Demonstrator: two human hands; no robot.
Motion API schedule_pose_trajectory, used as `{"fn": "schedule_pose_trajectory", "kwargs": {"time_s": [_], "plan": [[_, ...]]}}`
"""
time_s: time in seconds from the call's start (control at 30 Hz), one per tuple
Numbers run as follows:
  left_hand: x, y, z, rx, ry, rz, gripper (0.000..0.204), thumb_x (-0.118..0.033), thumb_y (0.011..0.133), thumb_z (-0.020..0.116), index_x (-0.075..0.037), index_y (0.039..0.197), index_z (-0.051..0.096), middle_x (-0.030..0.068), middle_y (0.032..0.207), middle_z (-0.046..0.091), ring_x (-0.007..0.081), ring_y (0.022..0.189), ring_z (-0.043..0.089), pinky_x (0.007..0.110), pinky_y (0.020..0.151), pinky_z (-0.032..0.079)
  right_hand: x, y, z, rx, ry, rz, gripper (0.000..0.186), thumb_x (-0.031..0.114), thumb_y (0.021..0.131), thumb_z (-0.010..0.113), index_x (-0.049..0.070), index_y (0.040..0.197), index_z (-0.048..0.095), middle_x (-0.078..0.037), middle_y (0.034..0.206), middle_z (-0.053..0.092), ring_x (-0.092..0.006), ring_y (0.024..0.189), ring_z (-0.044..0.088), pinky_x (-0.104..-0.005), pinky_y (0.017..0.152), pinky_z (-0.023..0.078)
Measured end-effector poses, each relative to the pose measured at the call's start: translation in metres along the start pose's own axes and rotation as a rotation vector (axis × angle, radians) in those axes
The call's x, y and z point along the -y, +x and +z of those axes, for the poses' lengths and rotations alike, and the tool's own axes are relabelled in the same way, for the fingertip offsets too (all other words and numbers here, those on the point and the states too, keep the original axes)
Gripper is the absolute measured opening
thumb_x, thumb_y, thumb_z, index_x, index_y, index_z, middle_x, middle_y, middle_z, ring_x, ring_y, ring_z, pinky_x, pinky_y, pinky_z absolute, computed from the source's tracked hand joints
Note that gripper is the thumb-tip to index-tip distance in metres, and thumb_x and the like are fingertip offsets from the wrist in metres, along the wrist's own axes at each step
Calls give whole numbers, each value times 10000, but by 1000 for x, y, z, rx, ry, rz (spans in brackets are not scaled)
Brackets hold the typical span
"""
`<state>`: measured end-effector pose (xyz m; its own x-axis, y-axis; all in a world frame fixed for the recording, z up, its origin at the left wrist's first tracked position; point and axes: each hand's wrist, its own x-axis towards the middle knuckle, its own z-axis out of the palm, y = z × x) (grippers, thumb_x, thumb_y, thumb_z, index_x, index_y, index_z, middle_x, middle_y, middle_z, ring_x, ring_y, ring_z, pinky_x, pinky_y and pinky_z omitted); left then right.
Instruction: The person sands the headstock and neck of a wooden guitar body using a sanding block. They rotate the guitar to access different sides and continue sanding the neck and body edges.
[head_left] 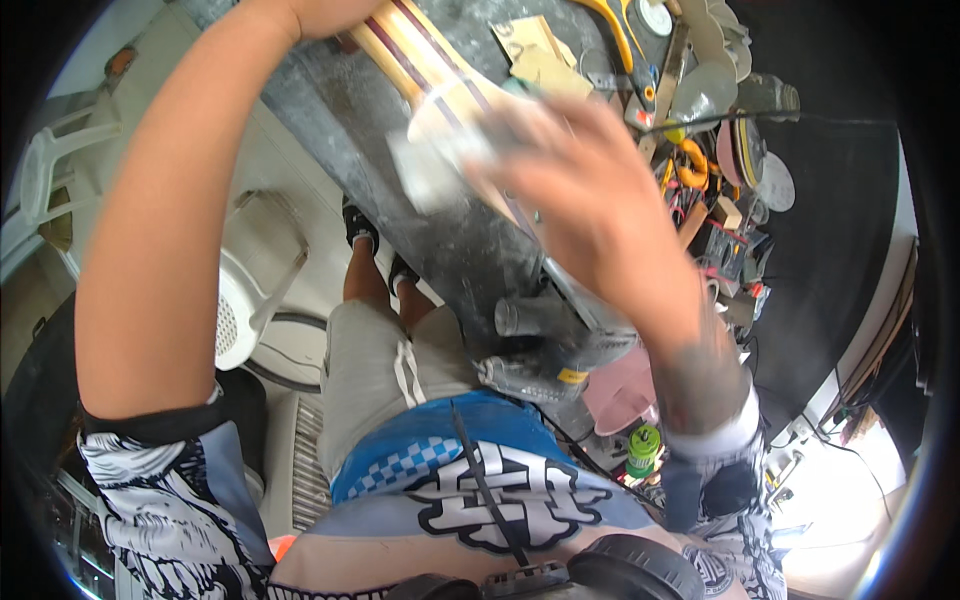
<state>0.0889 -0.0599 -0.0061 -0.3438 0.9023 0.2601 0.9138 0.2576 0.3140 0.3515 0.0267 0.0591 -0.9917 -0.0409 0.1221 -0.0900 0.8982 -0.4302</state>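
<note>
A long piece of laminated wood [448, 62], cream with dark reddish stripes, lies at a slant across the dusty dark workbench [335, 115]. At the upper edge of the view my left hand [325, 12] is wrapped round its far end, the fingers partly cut off by the frame. My right hand [575, 170], smeared by motion, is over the wider near part of the wood. A pale flat piece [432, 170] is in its fingers, against or just above the wood; blur hides its exact kind. My right hand and forearm cover some of the wood.
Beige paper sheets [545, 60], a yellow-handled tool [612, 30], an orange clamp [692, 165] and round discs [742, 152] clutter the right side. Closer are a grey dusty machine [560, 345], a pink container [618, 390] and a green bottle [643, 450]. A white chair [238, 315] stands left.
</note>
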Motion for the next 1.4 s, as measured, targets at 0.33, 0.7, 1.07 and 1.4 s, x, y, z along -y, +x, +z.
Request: {"fn": "schedule_pose_trajectory", "kwargs": {"time_s": [0.33, 0.7, 1.07, 1.4], "plan": [[3, 1, 1, 0, -7, 13, 457, -415, 904, 584, -61, 646, 716, 194, 709, 678, 397, 749, 665, 486, 750, 490, -18, 29, 7, 9, 60, -87, 425, -14, 765, 693, 143, 1155, 758, -116, 1292, 688, -368, 1180, 598, -456, 1012, 515], [4, 5, 1, -2, 14, -8, 461, -423, 900, 585, -57, 654, 721, 193, 709, 678, 397, 759, 664, 491, 769, 488, -21, 22, 2, 25, 51, -111, 459, -6, 732, 677, 120, 1167, 755, -115, 1319, 677, -372, 1171, 590, -476, 1005, 504], [7, 5, 6, -1, 11, 13, 445, -402, 904, 573, -64, 647, 708, 200, 706, 669, 392, 712, 659, 483, 707, 493, -14, 2, 4, 2, 76, -87, 438, -53, 725, 659, 110, 1123, 747, -122, 1283, 677, -369, 1144, 588, -459, 985, 495], [3, 6, 8, -38, -34, 8, 455, -414, 906, 575, -38, 711, 740, 211, 736, 677, 400, 730, 674, 479, 696, 512, -11, -17, -1, -54, 8, -70, 354, -4, 763, 706, 93, 1101, 737, -131, 1223, 707, -367, 1126, 609, -465, 960, 503]]}}
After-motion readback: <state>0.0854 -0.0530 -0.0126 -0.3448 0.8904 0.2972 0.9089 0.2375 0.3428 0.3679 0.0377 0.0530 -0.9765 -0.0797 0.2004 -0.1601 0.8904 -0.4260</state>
